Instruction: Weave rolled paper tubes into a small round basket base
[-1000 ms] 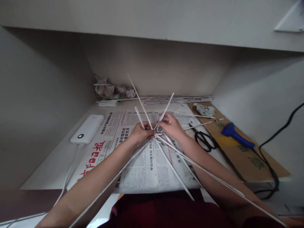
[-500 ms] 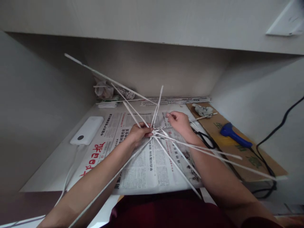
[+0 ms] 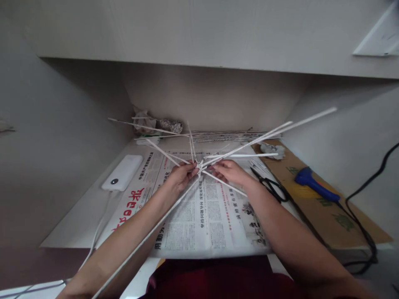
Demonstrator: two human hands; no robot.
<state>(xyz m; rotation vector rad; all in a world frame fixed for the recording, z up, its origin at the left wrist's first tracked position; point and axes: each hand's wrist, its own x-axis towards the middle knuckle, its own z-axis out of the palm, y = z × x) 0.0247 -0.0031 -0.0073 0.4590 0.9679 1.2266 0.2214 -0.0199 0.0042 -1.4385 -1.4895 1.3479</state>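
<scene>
Several thin white rolled-paper tubes (image 3: pixel 264 136) cross and join at a small woven centre (image 3: pixel 201 167), held above a newspaper (image 3: pixel 202 224). My left hand (image 3: pixel 181 176) is closed on the left side of this centre, thumb on top. Just right of it, my right hand (image 3: pixel 230 171) pinches near the tubes' inner ends, its fingertips partly hidden. The tubes fan outward; one long tube runs along my left forearm toward me. Two tubes rise to the upper right.
Black-handled scissors (image 3: pixel 272 187) lie right of my right hand. A blue glue gun (image 3: pixel 314 183) rests on cardboard (image 3: pixel 330 220) beside crumpled paper (image 3: pixel 272 151). A white power bank (image 3: pixel 122 172) with a cable sits left. More paper tubes (image 3: pixel 224 136) lie along the back wall.
My right hand has moved down and left to the woven centre. Tubes that pointed to the lower right now point to the upper right. My left hand keeps its hold.
</scene>
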